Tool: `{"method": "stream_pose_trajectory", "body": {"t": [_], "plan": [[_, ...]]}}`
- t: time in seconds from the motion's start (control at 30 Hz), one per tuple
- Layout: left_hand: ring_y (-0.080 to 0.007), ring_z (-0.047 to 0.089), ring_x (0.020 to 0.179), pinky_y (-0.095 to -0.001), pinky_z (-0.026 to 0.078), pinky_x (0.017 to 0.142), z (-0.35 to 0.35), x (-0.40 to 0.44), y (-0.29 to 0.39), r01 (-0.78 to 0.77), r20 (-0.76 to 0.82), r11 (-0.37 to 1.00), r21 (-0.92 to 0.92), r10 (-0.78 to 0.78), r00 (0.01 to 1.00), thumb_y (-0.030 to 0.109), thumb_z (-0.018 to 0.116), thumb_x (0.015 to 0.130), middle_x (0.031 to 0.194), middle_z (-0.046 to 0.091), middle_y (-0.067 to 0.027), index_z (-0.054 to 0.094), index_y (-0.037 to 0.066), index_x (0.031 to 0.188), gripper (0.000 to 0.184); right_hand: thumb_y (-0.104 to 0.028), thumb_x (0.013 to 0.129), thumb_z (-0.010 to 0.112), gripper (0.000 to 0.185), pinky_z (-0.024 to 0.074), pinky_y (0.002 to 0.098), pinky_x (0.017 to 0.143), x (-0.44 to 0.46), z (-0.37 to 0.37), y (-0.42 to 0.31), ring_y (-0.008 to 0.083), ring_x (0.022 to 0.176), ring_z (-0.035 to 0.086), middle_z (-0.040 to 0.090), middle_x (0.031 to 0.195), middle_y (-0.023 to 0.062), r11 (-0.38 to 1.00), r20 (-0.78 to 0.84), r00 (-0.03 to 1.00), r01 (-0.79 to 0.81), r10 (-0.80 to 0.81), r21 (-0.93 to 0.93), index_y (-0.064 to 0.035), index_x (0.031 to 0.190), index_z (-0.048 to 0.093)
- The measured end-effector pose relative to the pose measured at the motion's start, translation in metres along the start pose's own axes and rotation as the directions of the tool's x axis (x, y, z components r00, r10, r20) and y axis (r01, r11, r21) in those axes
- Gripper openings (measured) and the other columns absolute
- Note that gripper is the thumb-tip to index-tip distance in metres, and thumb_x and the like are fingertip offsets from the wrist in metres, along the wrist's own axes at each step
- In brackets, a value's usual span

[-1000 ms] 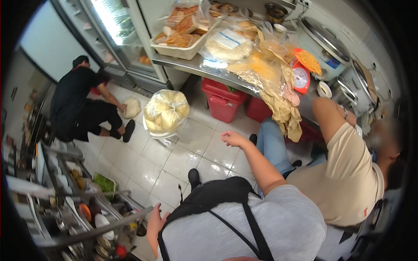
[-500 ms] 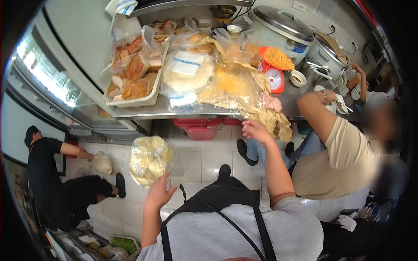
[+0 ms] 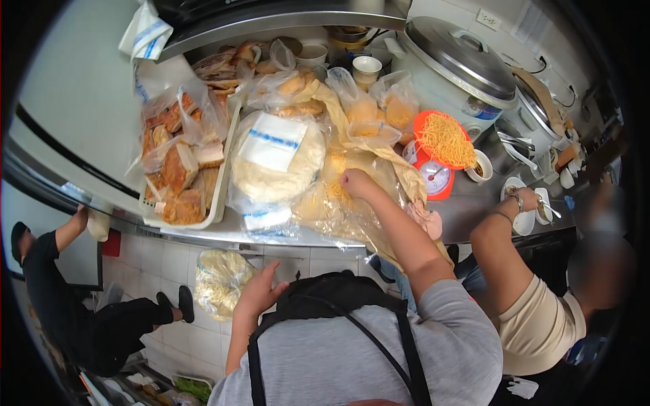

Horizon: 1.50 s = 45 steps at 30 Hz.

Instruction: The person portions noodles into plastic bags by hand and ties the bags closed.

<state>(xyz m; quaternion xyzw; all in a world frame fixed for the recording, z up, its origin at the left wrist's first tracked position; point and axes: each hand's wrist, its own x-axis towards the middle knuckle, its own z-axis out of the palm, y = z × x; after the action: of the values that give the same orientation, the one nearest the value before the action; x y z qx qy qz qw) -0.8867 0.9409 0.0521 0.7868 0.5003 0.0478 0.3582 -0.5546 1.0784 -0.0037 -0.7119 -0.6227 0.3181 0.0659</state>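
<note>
My right hand (image 3: 357,186) reaches over the counter and is closed at the clear bag of yellow noodles (image 3: 332,203); what its fingers hold is hidden. My left hand (image 3: 261,289) hangs below the counter edge, fingers apart and empty, beside a bag of pale noodles (image 3: 222,283). Left of my right hand lies a bagged round white mass (image 3: 281,166) with a white-and-blue cloth (image 3: 272,141) on it. To the right, thin orange noodles (image 3: 443,139) sit on a red scale (image 3: 435,179). Brown paper (image 3: 379,152) lies around the noodle bag.
A white basket of bagged roasted meat (image 3: 227,162) stands on the left. Large cookers (image 3: 460,61) stand at the back right. A person in a beige shirt (image 3: 542,325) handles bowls at the right. Another in black (image 3: 57,304) is at the left, near a pale bag (image 3: 99,223).
The view has turned and come closer to the counter. My right hand has gone from above the floor to the noodle bag. The person in black has lifted the pale bag from the floor.
</note>
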Motion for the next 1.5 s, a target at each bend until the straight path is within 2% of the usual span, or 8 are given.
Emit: {"method": "stream_pose_trajectory", "body": {"t": [0.23,0.33,0.43,0.63,0.77,1.27,1.43,1.5], "plan": [[-0.0308,0.05,0.093,-0.0344,0.041,0.078,-0.039,0.091,0.019,-0.212,0.157,0.977,-0.036,0.215,0.964,0.025,0.055,0.074,0.1,0.052,-0.0191,0.041,0.005,0.113,0.047,-0.014,0.069,0.051,0.025,0.0414,0.0368,0.075,0.025,0.006,-0.006,0.0287,0.09,0.052,0.053,0.1,0.0169,0.958,-0.402,0.891,0.11,-0.213,-0.263,-0.0063,0.093,0.054],[-0.0304,0.051,0.091,-0.034,0.041,0.077,-0.056,0.139,0.024,-0.347,0.162,0.936,-0.059,0.352,0.922,0.025,0.055,0.073,0.098,0.052,-0.0185,0.041,0.005,0.113,0.046,-0.017,0.069,0.054,0.023,0.042,0.0365,0.074,-0.004,0.011,-0.005,0.0268,0.087,0.053,0.055,0.091,0.0152,0.926,-0.23,0.951,0.116,-0.208,-0.358,-0.0063,0.089,0.056],[-0.0299,0.051,0.09,-0.0341,0.041,0.077,-0.061,0.189,0.039,-0.469,0.147,0.875,-0.123,0.483,0.863,0.023,0.057,0.073,0.099,0.052,-0.0177,0.041,0.004,0.113,0.047,-0.015,0.067,0.056,0.019,0.0424,0.0357,0.069,-0.024,0.0,0.002,0.0272,0.079,0.054,0.056,0.084,0.0126,0.997,-0.039,0.999,0.033,-0.036,-0.075,-0.0056,0.083,0.056],[-0.0173,0.05,0.089,-0.0284,0.04,0.075,-0.002,0.256,0.083,-0.64,-0.135,0.611,-0.466,0.666,0.734,0.015,0.057,0.074,0.098,0.051,-0.0117,0.044,0.0,0.109,0.04,-0.003,0.069,0.055,0.01,0.0397,0.0237,0.059,-0.064,-0.063,-0.033,0.0117,0.062,0.048,0.05,0.068,0.0024,0.747,-0.381,0.924,0.231,0.033,0.623,-0.0029,0.079,0.05],[-0.0125,0.049,0.077,-0.0246,0.04,0.069,0.01,0.26,0.104,-0.289,0.176,0.578,-0.763,0.616,0.767,0.009,0.051,0.077,0.083,0.053,-0.0067,0.046,-0.002,0.102,0.027,-0.003,0.071,0.056,0.011,0.0378,0.02,0.057,-0.067,-0.077,-0.042,0.0057,0.062,0.044,0.047,0.067,-0.0013,0.66,-0.467,0.883,0.323,0.047,0.678,-0.002,0.08,0.05],[-0.0333,0.054,0.079,-0.0363,0.044,0.069,0.032,0.274,0.053,-0.668,0.179,0.739,0.088,0.648,0.741,0.023,0.051,0.074,0.083,0.056,-0.0187,0.051,0.001,0.096,0.031,-0.002,0.075,0.051,0.013,0.0371,0.0153,0.055,-0.11,-0.177,-0.078,0.0024,0.063,0.045,0.05,0.075,-0.0025,0.463,-0.68,0.73,0.582,0.067,0.669,-0.0026,0.088,0.052],[-0.0289,0.05,0.091,-0.0341,0.041,0.074,-0.056,0.282,0.118,-0.32,0.475,0.947,-0.022,0.291,0.831,0.027,0.066,0.063,0.096,0.052,-0.0164,0.051,0.001,0.093,0.042,0.002,0.075,0.051,0.018,0.039,0.0162,0.061,-0.101,-0.193,-0.077,0.0038,0.069,0.048,0.052,0.08,0.0008,0.346,-0.729,0.679,0.667,0.081,0.66,-0.0009,0.092,0.051],[-0.0278,0.052,0.079,-0.0323,0.041,0.068,-0.066,0.293,0.138,-0.476,-0.075,0.879,-0.001,0.475,0.877,0.023,0.066,0.063,0.086,0.054,-0.0144,0.052,0.001,0.084,0.034,0.001,0.076,0.05,0.017,0.0405,0.0183,0.065,-0.086,-0.183,-0.071,0.0058,0.073,0.049,0.052,0.082,0.0013,0.368,-0.719,0.686,0.643,0.112,0.671,-0.0008,0.093,0.049]]}}
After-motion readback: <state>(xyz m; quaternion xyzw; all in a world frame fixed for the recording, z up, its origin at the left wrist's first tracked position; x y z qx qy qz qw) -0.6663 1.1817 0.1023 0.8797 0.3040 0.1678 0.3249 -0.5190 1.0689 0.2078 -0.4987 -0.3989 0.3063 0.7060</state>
